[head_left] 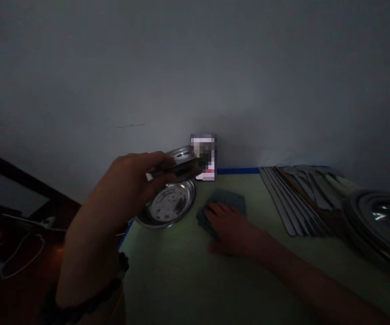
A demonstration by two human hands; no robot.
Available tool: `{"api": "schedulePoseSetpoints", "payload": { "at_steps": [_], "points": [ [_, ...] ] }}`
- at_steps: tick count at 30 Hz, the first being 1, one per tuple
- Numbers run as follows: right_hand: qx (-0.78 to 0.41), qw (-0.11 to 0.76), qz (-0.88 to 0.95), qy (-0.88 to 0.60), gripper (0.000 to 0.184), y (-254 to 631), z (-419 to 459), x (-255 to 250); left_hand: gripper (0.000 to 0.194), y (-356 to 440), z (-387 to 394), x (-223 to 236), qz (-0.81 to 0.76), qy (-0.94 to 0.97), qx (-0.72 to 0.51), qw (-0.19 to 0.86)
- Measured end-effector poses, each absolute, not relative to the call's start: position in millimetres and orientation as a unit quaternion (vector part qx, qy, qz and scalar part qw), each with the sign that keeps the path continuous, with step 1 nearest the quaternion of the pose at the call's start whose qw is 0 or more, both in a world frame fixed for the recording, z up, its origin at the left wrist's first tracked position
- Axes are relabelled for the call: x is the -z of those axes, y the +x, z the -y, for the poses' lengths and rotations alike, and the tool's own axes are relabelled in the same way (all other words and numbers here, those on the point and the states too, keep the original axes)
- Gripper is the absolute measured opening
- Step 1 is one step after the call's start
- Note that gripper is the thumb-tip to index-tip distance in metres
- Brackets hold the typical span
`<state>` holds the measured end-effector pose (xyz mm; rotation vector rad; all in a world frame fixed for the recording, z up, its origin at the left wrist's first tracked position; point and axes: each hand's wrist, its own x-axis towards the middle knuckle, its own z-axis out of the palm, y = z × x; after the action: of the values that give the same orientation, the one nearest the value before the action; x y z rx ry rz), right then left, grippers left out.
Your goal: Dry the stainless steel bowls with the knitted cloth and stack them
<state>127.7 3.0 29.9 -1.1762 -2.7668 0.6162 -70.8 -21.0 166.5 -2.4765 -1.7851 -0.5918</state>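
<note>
My left hand (132, 180) is closed on the rim of a small steel bowl (182, 155), which it holds tilted in the air. Just below it, a wider steel bowl (172, 204) rests on the table, with spots that look like water drops on its bottom. To the right, my right hand (230, 228) presses down on a folded blue-grey cloth (237, 198), its fingers bent over the fabric.
The pale green table (167, 275) has a blue edge along the wall. A small bright-screened device (205, 174), blurred out, leans on the wall. Several metal utensils (292, 207) lie at the right, beside stacked steel plates (384, 221). White cables (22, 255) hang at the left.
</note>
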Motion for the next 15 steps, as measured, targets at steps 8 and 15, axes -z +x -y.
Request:
{"api": "schedulePoseSetpoints", "payload": {
  "at_steps": [8, 15],
  "points": [
    [-0.241, 0.157, 0.857, -0.428, 0.02, 160.3, -39.1, -56.9, 0.015, -54.0, 21.9, -159.4, 0.485, -0.818, 0.289, 0.107],
    [-0.393, 0.491, 0.571, -0.528, 0.008, 238.1, -50.2, -108.1, 0.01, -59.9, 31.3, -162.3, 0.431, -0.842, 0.312, 0.092]
  ]
}}
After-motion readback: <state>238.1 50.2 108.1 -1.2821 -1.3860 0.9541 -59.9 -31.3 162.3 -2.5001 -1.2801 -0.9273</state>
